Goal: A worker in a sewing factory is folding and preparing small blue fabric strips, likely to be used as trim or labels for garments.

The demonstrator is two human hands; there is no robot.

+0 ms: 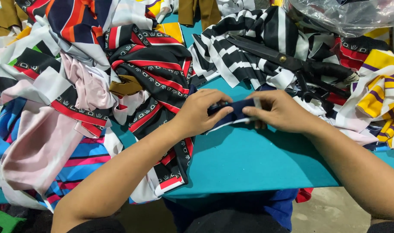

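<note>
Pinching a small navy fabric strip (236, 113) over the teal table (248, 159), the left hand (201, 113) and right hand (279, 111) each close thumb and fingers on an end. Black shears (287, 60) lie at one o'clock; striped scraps (149, 73) heap at ten.

Below both hands the teal table (248, 164) lies bare toward its near edge, giving open room to slide toward the body. Left of the left hand (199, 115) a heaped pile of striped and pink fabric scraps (76, 86) blocks the way. Just beyond the right hand (279, 111) large black scissors (292, 64) lie across black-and-white striped cloth (240, 47), their handles close to the knuckles. Right of that hand yellow-and-purple fabric (380, 95) crowds in; a clear plastic bag (348, 15) seems to sit farther back.
</note>
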